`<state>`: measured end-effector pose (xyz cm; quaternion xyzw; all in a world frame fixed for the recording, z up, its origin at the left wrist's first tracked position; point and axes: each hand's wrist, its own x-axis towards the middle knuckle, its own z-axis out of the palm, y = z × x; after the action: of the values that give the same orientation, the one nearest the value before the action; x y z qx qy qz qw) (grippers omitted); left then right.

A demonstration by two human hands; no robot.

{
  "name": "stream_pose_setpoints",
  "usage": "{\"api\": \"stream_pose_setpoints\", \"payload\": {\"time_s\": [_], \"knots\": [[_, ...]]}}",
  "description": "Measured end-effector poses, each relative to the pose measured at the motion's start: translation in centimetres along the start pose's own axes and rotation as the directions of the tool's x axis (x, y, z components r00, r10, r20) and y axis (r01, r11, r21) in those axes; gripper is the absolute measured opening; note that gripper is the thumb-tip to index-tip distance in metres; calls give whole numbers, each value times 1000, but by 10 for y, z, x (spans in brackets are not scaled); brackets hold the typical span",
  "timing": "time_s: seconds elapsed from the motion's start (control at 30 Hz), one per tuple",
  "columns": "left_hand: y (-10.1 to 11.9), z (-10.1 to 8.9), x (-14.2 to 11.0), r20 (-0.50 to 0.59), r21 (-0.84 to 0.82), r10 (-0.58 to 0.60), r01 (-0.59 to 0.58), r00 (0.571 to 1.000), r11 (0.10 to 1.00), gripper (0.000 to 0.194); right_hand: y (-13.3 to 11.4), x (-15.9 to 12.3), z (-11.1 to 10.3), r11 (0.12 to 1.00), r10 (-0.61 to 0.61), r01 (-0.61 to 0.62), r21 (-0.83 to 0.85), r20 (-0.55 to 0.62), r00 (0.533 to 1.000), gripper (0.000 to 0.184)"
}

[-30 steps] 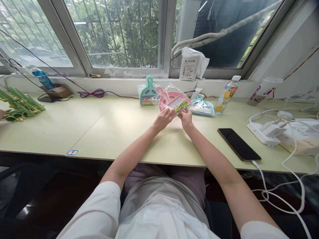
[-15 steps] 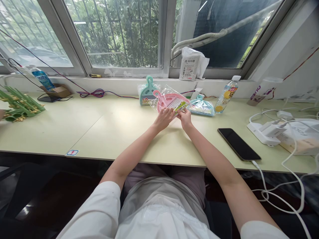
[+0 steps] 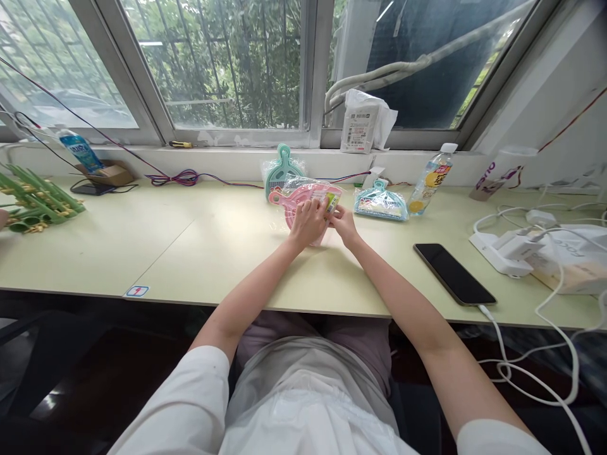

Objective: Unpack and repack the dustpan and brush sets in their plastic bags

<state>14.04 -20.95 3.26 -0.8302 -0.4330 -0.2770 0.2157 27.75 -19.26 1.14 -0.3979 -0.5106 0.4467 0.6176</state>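
A pink dustpan and brush set [image 3: 294, 201] in clear plastic wrap is held just above the table [image 3: 227, 253], its looped handle pointing left. My left hand [image 3: 309, 221] lies across its front with the fingers closed on it. At the set's right edge, my right hand [image 3: 344, 224] pinches the wrap near a green label. Behind it a teal dustpan and brush set [image 3: 283, 167], also wrapped, leans against the wall below the window. Another wrapped teal set [image 3: 380, 203] lies to the right of my right hand.
A drink bottle [image 3: 431, 180] stands at the back right, near a plastic cup [image 3: 497, 174]. A phone [image 3: 454, 273] on a cable lies right of my arm, beside a white power strip [image 3: 505, 253]. Green stalks [image 3: 40, 202] and a blue bottle [image 3: 81, 151] are on the left.
The pink set has turned and shifted left and slightly toward me, its handle now lower and further left. My left hand has moved further over its front; my right hand has followed left.
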Motion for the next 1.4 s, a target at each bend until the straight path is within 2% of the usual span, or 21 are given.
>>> {"api": "stream_pose_setpoints", "payload": {"time_s": [0.33, 0.97, 1.1, 1.27, 1.4], "knots": [[1, -1, 2, -51, -75, -98, 95, 994, 993, 51, 1, -1, -1, 1000, -10, 11, -27, 27, 1000, 54], [4, 5, 1, -85, -119, -59, 49, 995, 992, 58, 6, -1, -1, 1000, 16, -16, -11, 7, 1000, 52], [1, 9, 1, -61, -109, -75, 68, 995, 992, 57, 3, -1, -1, 1000, 6, -6, 5, -19, 1000, 51], [0, 13, 2, 21, -128, 39, -36, 999, 991, 59, -1, -1, -2, 999, -17, 19, 35, -47, 999, 49], [6, 11, -1, 20, -172, 121, -116, 992, 978, 62, -4, -5, 0, 999, -27, 28, 22, -52, 998, 44]]}}
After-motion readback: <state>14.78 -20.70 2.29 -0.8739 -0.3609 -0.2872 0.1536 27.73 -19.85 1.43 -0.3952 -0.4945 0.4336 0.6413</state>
